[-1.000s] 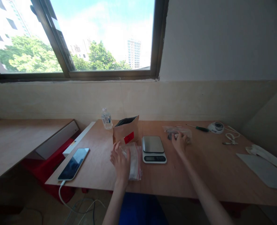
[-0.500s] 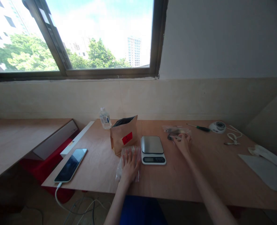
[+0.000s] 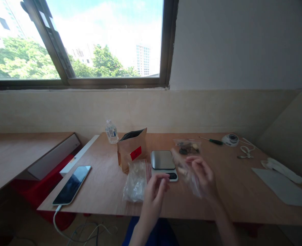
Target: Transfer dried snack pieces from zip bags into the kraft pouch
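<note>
Right hand (image 3: 206, 178) raised with bag (image 3: 191, 179), left hand (image 3: 153, 196) curled

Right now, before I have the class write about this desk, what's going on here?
A person's right hand holds up a clear bag, its contents too blurred to make out. The left hand, fingers bent and seemingly holding nothing, is near the front of the scale. Beyond the right hand lies a pouch with dark items inside. Left of the scale, a paper bag stands open, a plastic bag before it.
</note>
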A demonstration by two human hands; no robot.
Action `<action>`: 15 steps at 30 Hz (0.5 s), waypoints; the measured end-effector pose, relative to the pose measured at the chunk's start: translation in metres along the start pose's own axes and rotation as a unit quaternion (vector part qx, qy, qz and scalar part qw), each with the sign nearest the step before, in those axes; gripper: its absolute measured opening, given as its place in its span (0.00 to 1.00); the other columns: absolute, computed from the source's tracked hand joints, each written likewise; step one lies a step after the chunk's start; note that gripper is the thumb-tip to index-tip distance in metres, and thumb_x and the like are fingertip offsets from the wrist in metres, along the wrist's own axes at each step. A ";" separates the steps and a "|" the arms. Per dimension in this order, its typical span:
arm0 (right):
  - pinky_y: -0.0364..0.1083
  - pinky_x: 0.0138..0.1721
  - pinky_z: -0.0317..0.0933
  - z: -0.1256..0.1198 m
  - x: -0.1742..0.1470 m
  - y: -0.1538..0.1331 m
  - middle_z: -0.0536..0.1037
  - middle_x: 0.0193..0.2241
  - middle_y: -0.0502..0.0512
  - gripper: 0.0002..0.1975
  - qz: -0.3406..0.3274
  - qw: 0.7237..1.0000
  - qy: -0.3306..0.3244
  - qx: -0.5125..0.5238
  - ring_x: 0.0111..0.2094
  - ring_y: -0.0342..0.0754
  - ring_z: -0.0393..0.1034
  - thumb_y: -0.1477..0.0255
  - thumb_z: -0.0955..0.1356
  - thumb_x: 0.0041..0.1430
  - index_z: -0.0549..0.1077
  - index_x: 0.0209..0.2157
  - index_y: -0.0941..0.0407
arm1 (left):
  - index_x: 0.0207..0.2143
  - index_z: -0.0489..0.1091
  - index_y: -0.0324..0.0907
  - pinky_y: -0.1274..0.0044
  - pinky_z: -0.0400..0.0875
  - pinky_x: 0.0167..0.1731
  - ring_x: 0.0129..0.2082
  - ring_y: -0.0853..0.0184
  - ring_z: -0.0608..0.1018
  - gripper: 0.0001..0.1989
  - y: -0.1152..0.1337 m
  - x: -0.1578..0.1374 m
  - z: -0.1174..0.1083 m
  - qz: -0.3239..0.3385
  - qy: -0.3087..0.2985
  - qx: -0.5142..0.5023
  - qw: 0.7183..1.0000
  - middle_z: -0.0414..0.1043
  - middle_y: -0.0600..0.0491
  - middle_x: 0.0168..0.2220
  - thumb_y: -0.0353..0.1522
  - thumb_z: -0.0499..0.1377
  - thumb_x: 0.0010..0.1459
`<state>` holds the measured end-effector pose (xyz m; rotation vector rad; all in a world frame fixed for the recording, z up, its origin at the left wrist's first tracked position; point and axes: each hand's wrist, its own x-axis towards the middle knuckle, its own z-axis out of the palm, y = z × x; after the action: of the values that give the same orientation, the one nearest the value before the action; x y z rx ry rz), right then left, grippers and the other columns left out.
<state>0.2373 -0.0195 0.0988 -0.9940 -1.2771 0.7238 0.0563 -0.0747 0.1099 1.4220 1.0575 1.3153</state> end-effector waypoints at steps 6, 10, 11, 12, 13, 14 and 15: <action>0.47 0.41 0.64 0.064 -0.042 0.033 0.73 0.36 0.57 0.13 0.017 0.998 -0.037 -0.038 0.40 0.50 0.69 0.61 0.65 0.56 0.69 0.28 0.56 | 0.33 0.59 0.41 0.74 0.64 0.39 0.35 0.66 0.69 0.13 -0.040 -0.008 0.041 -0.091 0.168 -0.005 0.982 0.64 0.51 0.33 0.42 0.46 0.61; 0.49 0.44 0.62 0.061 -0.067 0.061 0.74 0.35 0.57 0.14 0.043 0.994 -0.013 -0.098 0.40 0.49 0.68 0.62 0.59 0.61 0.69 0.34 0.56 | 0.34 0.60 0.41 0.72 0.62 0.42 0.38 0.65 0.68 0.11 -0.075 -0.018 0.039 -0.027 0.138 0.049 0.989 0.63 0.50 0.35 0.40 0.47 0.61; 0.49 0.44 0.62 0.058 -0.074 0.064 0.73 0.36 0.58 0.14 0.039 0.992 -0.006 -0.117 0.40 0.50 0.67 0.62 0.58 0.61 0.69 0.35 0.56 | 0.34 0.61 0.41 0.72 0.61 0.42 0.38 0.65 0.68 0.11 -0.080 -0.019 0.037 -0.025 0.139 0.052 0.989 0.63 0.50 0.35 0.40 0.47 0.61; 0.50 0.43 0.61 0.056 -0.082 0.065 0.73 0.36 0.58 0.14 0.034 0.989 0.006 -0.142 0.40 0.50 0.67 0.62 0.58 0.61 0.69 0.36 0.56 | 0.34 0.61 0.41 0.72 0.61 0.42 0.37 0.66 0.68 0.11 -0.084 -0.019 0.035 -0.031 0.144 0.054 0.988 0.63 0.51 0.35 0.39 0.47 0.61; 0.50 0.42 0.61 0.054 -0.090 0.067 0.73 0.36 0.59 0.15 0.031 0.984 0.023 -0.175 0.40 0.51 0.66 0.61 0.58 0.61 0.68 0.36 0.56 | 0.34 0.61 0.41 0.73 0.61 0.41 0.37 0.66 0.68 0.11 -0.086 -0.019 0.034 -0.041 0.151 0.054 0.986 0.63 0.51 0.34 0.39 0.47 0.61; 0.52 0.42 0.61 0.052 -0.098 0.068 0.72 0.35 0.60 0.16 0.032 0.975 0.041 -0.215 0.39 0.52 0.66 0.60 0.58 0.60 0.68 0.36 0.56 | 0.34 0.61 0.41 0.73 0.61 0.41 0.37 0.66 0.68 0.11 -0.088 -0.018 0.033 -0.050 0.155 0.053 0.985 0.63 0.52 0.34 0.39 0.46 0.61; 0.53 0.41 0.60 0.051 -0.106 0.069 0.72 0.34 0.61 0.17 0.035 0.963 0.061 -0.260 0.38 0.54 0.66 0.58 0.59 0.59 0.69 0.35 0.56 | 0.34 0.61 0.41 0.74 0.62 0.41 0.36 0.66 0.68 0.11 -0.089 -0.017 0.033 -0.056 0.154 0.052 0.985 0.63 0.52 0.33 0.39 0.47 0.61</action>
<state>0.1744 -0.0743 -0.0089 -1.4925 -1.3570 0.3720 0.0867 -0.0728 0.0187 1.2377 1.4083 1.4456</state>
